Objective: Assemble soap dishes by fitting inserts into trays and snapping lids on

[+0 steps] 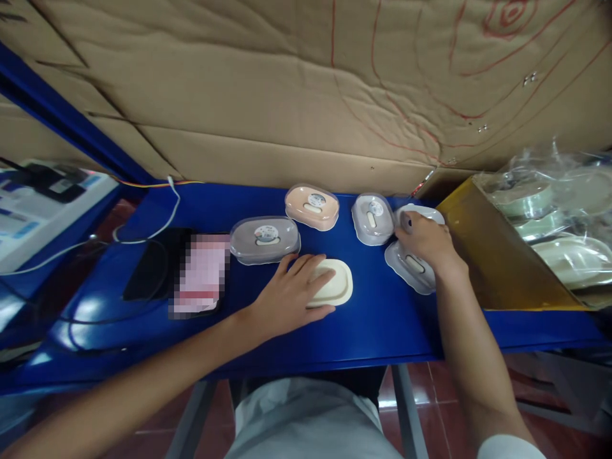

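A cream oval plastic dish [340,280] lies on the blue table. My left hand [299,290] holds its left end, fingers along the far side and thumb at the near edge. On the right, my right hand [425,239] has its fingers closed on a clear plastic lid [428,211], its fingertips partly hidden. Just below that hand is another clear lid [414,268] with a pale oval tab. Nearby stand lidded oval boxes with round labels: a peach box [301,205], a grey box [243,242] and a smaller greyish box [363,229].
A cardboard box [507,255] with plastic-wrapped pale green and cream containers [571,255] stands at right. A phone with a blurred pink screen [203,271], a black flat object [148,271] and cables lie at left. Cardboard [239,83] walls the back.
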`<state>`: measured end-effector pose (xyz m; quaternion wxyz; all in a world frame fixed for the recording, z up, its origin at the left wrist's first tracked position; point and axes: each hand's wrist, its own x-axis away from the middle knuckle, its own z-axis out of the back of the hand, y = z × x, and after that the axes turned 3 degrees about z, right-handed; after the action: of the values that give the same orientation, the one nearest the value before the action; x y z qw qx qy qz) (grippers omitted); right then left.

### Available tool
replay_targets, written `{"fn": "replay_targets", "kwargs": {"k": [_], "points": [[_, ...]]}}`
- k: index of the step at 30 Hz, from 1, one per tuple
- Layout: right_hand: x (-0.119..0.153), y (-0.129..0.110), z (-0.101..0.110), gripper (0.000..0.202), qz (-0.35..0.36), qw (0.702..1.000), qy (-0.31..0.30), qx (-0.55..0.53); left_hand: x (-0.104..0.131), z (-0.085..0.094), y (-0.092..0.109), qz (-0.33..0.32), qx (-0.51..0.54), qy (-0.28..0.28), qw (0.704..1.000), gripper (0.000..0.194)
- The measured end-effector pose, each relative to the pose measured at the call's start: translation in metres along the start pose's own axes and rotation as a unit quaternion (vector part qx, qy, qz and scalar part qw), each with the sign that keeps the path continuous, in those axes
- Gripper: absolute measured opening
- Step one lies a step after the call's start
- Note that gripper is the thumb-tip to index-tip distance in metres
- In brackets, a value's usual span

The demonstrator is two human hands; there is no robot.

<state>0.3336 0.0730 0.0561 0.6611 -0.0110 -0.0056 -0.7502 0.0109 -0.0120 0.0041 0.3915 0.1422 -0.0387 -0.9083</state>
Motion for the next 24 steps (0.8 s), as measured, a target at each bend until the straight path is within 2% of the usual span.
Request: {"fn": "replay_targets", "kwargs": {"k": [2, 5, 8, 11, 13, 15, 19, 21, 24], "points": [[-0.004, -0.005, -0.001, 0.053, -0.019, 1.0, 0.006, -0.006, 0.004, 0.002, -0.003, 0.001, 0.015, -0.02, 1.0, 0.064], [-0.006, -0.009, -0.001, 0.045, -0.048, 0.999, 0.023, -0.007, 0.012, 0.006, -0.007, 0.001, 0.046, -0.034, 0.998, 0.077], [0.0, -0.01, 0.004, 0.04, -0.052, 0.994, 0.098, -0.01, 0.019, 0.009, -0.011, 0.01, 0.077, -0.028, 0.997, 0.08], [0.024, -0.014, 0.011, 0.041, 0.02, 0.969, 0.245, -0.023, 0.02, 0.008, -0.015, 0.044, 0.108, -0.023, 0.993, 0.082], [0.049, -0.023, 0.014, 0.039, 0.112, 0.947, 0.298, -0.033, 0.019, 0.005, -0.017, 0.077, 0.125, -0.011, 0.989, 0.088], [0.076, -0.038, 0.013, 0.035, 0.215, 0.928, 0.302, -0.047, 0.018, 0.001, -0.018, 0.098, 0.141, 0.002, 0.985, 0.098], [0.112, -0.077, -0.003, 0.055, 0.391, 0.888, 0.23, -0.077, 0.022, -0.004, -0.019, 0.097, 0.197, 0.01, 0.975, 0.124], [0.117, -0.093, -0.014, 0.052, 0.439, 0.869, 0.209, -0.095, 0.026, -0.004, -0.02, 0.097, 0.229, 0.013, 0.969, 0.13], [0.116, -0.105, -0.027, 0.037, 0.476, 0.849, 0.191, -0.123, 0.029, -0.001, -0.022, 0.101, 0.252, 0.003, 0.962, 0.124]]}}
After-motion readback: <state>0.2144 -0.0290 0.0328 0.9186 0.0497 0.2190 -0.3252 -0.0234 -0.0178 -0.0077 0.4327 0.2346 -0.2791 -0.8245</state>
